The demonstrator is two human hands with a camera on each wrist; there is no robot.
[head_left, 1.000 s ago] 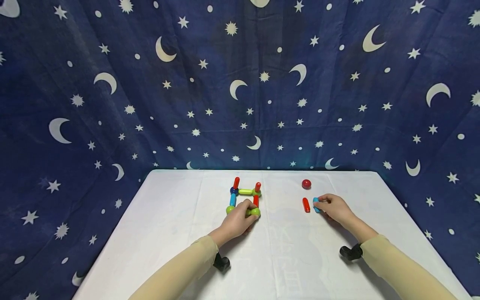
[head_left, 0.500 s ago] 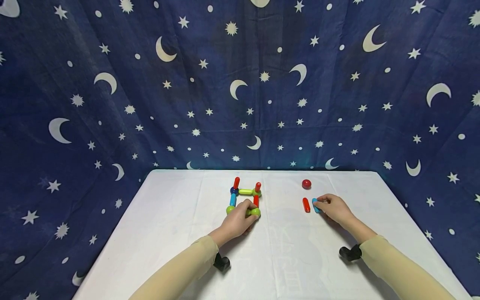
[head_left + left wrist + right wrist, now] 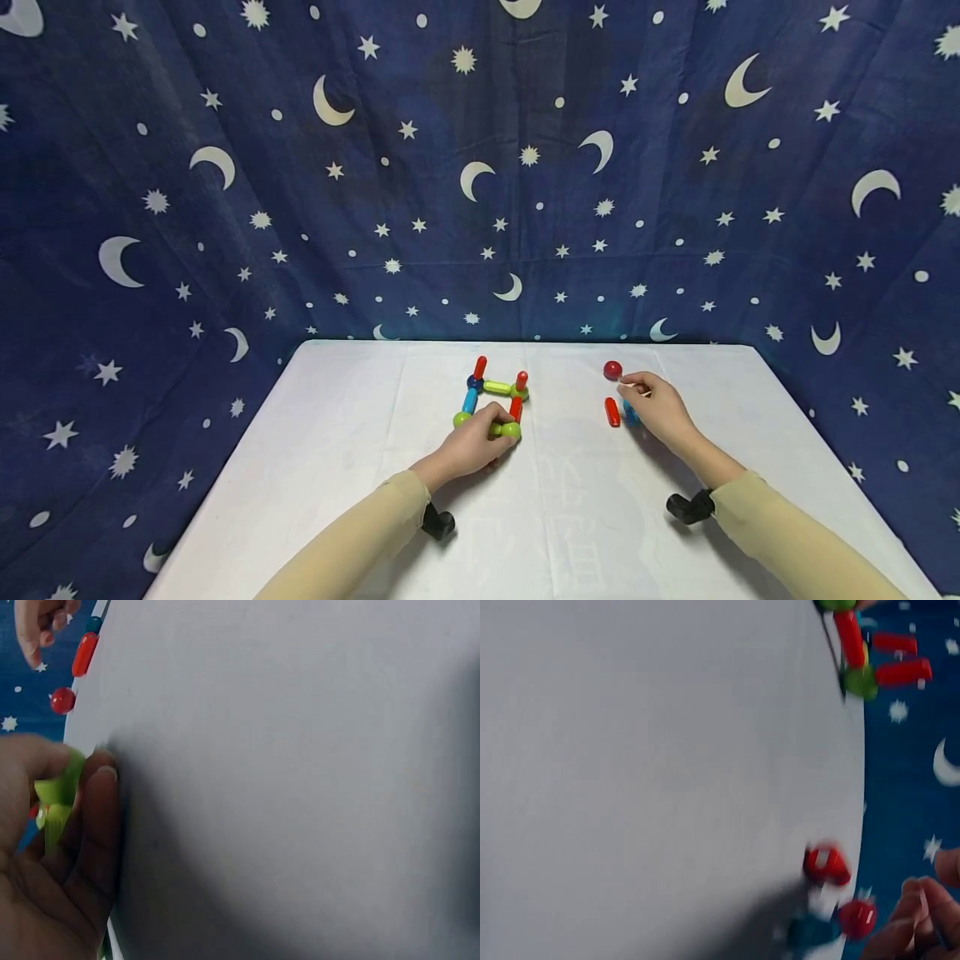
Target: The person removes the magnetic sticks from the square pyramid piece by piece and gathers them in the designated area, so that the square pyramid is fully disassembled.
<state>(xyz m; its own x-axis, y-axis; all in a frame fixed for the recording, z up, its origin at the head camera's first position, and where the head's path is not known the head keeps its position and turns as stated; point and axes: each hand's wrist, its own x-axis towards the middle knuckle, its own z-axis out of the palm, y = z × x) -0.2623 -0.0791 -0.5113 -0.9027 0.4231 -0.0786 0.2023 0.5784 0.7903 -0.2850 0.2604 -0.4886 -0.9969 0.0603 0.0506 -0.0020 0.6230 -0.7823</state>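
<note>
My left hand (image 3: 474, 442) pinches the near side of a square frame of magnetic rods and balls, around a green rod (image 3: 495, 429) by the green ball (image 3: 511, 430). The frame has a dark blue ball (image 3: 475, 383) at its far left corner and a blue rod (image 3: 470, 401) along its left side. Two red rods (image 3: 481, 367) rise from the far corners. My right hand (image 3: 662, 410) hovers over a loose blue rod (image 3: 632, 413), fingertips close to a red ball (image 3: 612, 370). Nothing shows between its fingers.
A loose red rod (image 3: 612, 412) lies left of the loose blue rod on the white-covered table (image 3: 585, 508). Behind the table's far edge hangs a dark blue curtain (image 3: 420, 250) with moons and stars.
My right hand has let go of the loose blue rod and moved up toward the red ball. The far side of the frame has swung slightly right in my left hand.
</note>
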